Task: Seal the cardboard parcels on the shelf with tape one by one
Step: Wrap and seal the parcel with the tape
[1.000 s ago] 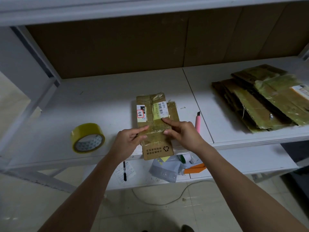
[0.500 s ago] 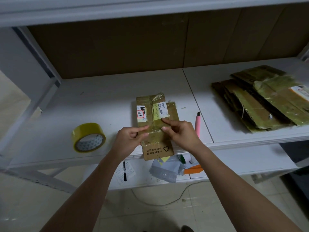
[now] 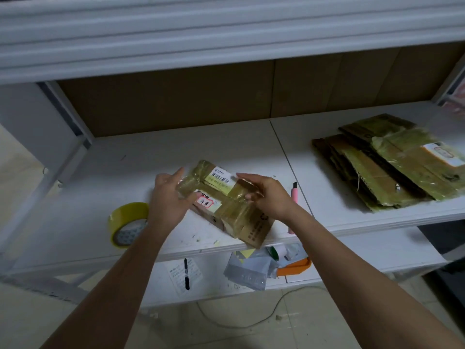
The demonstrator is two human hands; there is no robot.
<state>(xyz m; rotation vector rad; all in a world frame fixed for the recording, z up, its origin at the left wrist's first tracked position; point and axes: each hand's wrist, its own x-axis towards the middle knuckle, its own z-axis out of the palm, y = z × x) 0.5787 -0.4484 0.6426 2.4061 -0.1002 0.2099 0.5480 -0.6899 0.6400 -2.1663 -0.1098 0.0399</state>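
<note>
Turning the parcel point(image 3: 226, 202) at the shelf point(image 3: 141, 157) front edge, both hands point(image 3: 168, 200) point(image 3: 266, 197) cupped its ends, fingers loosely curled round it, and did best keeping it low, tape roll point(image 3: 127, 224) close by left.

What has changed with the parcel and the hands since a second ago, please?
The cardboard parcel has been turned from lying straight to lying diagonally, its near end swung right. Both hands have gone from pressing its tape to holding its sides: left hand, right hand. The yellow tape roll, pink utility knife and flattened cardboard stack stayed put.
</note>
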